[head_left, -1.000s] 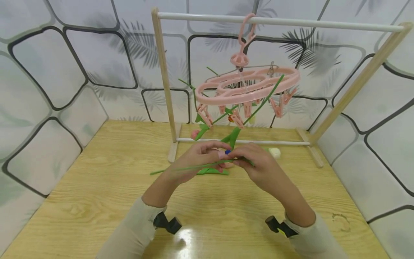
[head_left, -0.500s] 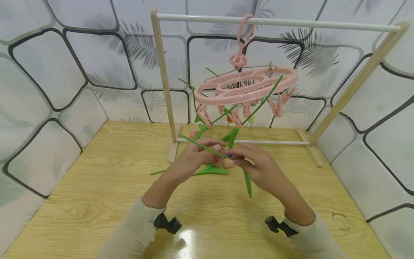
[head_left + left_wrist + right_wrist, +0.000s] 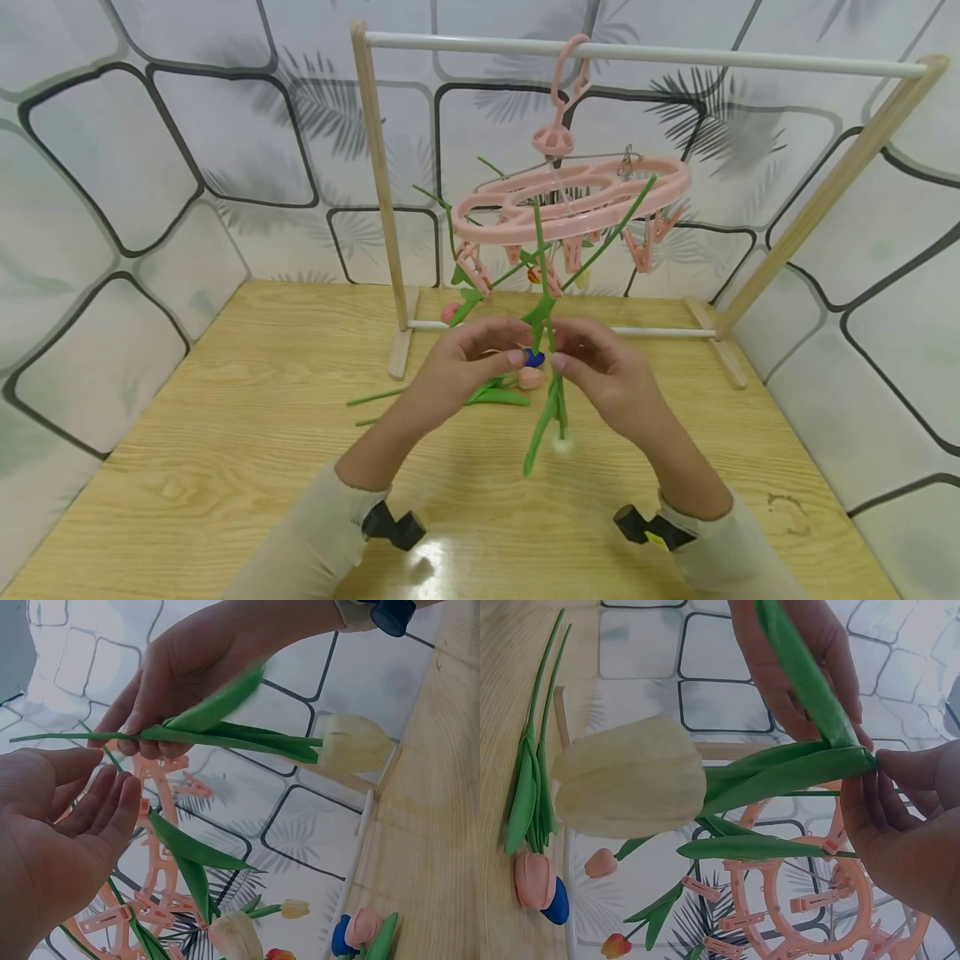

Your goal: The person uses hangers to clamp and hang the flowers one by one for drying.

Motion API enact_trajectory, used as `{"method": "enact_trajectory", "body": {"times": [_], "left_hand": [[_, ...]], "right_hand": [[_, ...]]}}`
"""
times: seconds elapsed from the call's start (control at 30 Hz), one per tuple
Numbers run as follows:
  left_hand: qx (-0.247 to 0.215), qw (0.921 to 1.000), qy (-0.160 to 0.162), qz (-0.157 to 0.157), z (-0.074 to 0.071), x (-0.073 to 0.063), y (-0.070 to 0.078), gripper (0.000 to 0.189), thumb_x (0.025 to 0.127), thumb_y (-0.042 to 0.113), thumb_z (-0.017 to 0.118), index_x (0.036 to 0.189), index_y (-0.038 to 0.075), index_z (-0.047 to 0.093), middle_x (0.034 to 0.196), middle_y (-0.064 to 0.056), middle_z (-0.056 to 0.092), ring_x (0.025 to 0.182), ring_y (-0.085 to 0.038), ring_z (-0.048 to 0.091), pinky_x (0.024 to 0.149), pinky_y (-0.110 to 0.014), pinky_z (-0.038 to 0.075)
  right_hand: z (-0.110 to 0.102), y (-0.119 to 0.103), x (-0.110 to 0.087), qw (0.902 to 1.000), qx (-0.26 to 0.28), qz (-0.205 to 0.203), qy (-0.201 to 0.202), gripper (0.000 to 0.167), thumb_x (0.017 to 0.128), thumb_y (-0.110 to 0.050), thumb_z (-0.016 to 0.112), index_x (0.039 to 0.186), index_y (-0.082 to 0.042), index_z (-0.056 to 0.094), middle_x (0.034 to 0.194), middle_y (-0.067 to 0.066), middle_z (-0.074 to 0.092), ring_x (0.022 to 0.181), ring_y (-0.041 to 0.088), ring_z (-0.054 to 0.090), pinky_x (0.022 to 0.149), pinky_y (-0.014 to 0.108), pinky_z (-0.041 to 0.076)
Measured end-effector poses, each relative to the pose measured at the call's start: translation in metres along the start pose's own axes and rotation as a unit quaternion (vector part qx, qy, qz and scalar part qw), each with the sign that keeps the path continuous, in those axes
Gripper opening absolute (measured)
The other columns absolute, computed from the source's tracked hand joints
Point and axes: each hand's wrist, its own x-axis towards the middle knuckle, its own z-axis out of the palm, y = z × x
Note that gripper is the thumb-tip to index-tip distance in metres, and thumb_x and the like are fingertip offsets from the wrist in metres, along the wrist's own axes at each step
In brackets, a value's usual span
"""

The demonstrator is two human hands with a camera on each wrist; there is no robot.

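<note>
1 white tulip (image 3: 630, 780) in work: we see it head-down above the bench (image 3: 487, 517), bloom low, stem end pointing up toward the hanger (image 3: 562, 227). Right hand (image 3: 611, 379) pinches the stem near the leaves, thumb against fingers. Left hand (image 3: 450, 371) is loose, fingers slightly bent just beside the stem; we read it as gripping nothing, contact can't be told.

Step as we judge it: readying the stem for a pink clip (image 3: 573, 254). To do it well, we'd want the pinch firm on the stem, not the leaves, bloom hanging straight down, left hand free to squeeze a clip apart. We'd feed in bare stem, let the clip bite, tug lightly before releasing. Thin stem could twist or slip in a light pinch; leaves could snag the stems hanging close behind. The far-right clips (image 3: 643, 260) look unused in the head view, so we'd favour those.

Containers: we spot none. Hanger is the nearest thing to a holder, hooked on the white bar (image 3: 712, 57); at least 3 tulips hang from it, including a red-yellow tulip (image 3: 616, 945). 2 more, a pink tulip (image 3: 531, 378) and a blue tulip (image 3: 534, 358), lie on the bench.
</note>
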Motion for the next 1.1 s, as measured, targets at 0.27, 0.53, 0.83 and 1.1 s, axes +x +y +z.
{"method": "enact_trajectory", "body": {"times": [0.27, 0.53, 0.83, 1.1], "left_hand": [[-0.003, 1.0, -0.004, 0.007, 0.01, 0.0, -0.004, 0.03, 0.099, 0.008, 0.064, 0.129, 0.007, 0.063, 0.126, -0.015, 0.065, 0.112, -0.029, 0.066, 0.089, -0.036, 0.059], [0.017, 0.9997, -0.005, 0.018, 0.017, -0.002, -0.003, 0.033, 0.098, 0.006, 0.065, 0.131, 0.008, 0.062, 0.129, -0.008, 0.062, 0.112, -0.021, 0.063, 0.092, -0.034, 0.058], [0.037, 0.9989, -0.012, 0.026, 0.017, -0.002, -0.005, 0.034, 0.099, 0.008, 0.065, 0.132, 0.011, 0.062, 0.125, -0.005, 0.061, 0.112, -0.021, 0.061, 0.092, -0.036, 0.058], [0.048, 0.9988, 0.001, 0.01, 0.015, -0.002, -0.007, 0.034, 0.099, 0.008, 0.064, 0.132, 0.013, 0.064, 0.129, -0.003, 0.062, 0.108, -0.02, 0.062, 0.085, -0.033, 0.058]], "right_hand": [[0.007, -0.002, 0.002, 0.9984, 0.039, 0.035, 0.019, 0.035, 0.093, 0.007, 0.065, 0.127, 0.002, 0.061, 0.103, 0.003, 0.064, 0.098, 0.013, 0.064, 0.082, 0.023, 0.058], [0.012, -0.002, 0.001, 0.9941, 0.064, 0.083, 0.028, 0.029, 0.094, 0.001, 0.068, 0.122, 0.0, 0.059, 0.101, 0.002, 0.066, 0.095, 0.014, 0.066, 0.078, 0.027, 0.059], [0.014, -0.005, 0.001, 0.9876, 0.09, 0.123, 0.039, 0.021, 0.099, -0.009, 0.064, 0.116, 0.002, 0.058, 0.098, 0.005, 0.068, 0.086, 0.018, 0.071, 0.077, 0.032, 0.061], [0.013, -0.003, 0.002, 0.9894, 0.064, 0.113, 0.065, 0.018, 0.101, -0.013, 0.063, 0.11, 0.002, 0.065, 0.093, 0.002, 0.071, 0.087, 0.019, 0.072, 0.08, 0.032, 0.061]]}}
